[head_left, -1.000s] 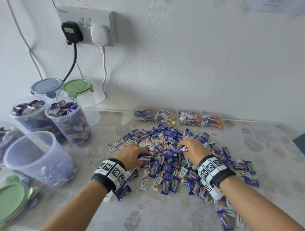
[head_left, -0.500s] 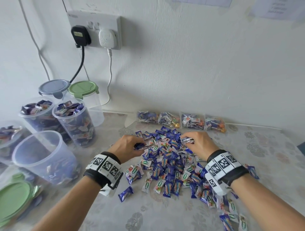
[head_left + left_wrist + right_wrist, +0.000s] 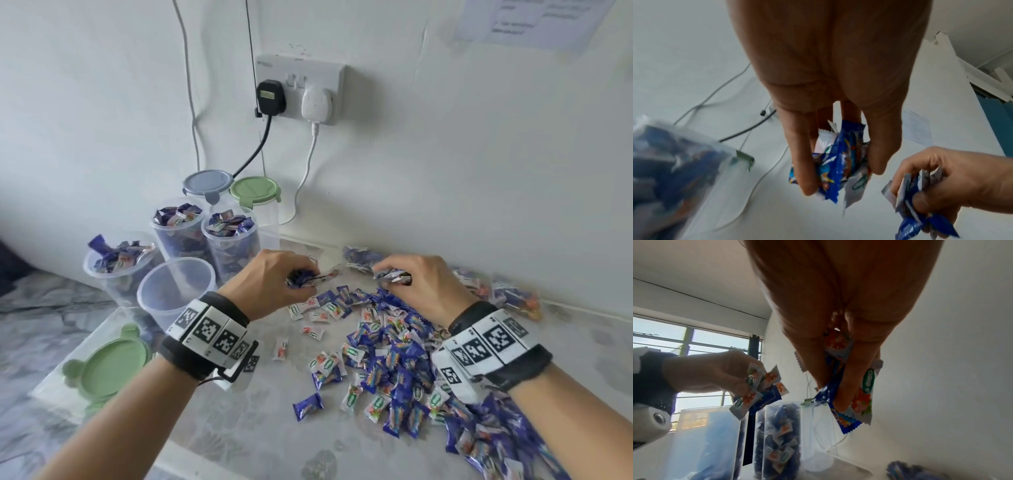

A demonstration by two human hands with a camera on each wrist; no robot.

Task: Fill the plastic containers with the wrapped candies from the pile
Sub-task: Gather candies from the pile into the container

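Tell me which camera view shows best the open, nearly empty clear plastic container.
The head view: the nearly empty clear plastic container shows its whole open rim beside the left hand. The left wrist view misses it; in the right wrist view I cannot identify it.

The head view looks forward and down across the counter toward the wall, taking in both forearms. Each wrist view sits close under its own palm, facing up along the fingers toward the wall. Both wrist views catch the opposite hand, and all three share the candy-filled containers.
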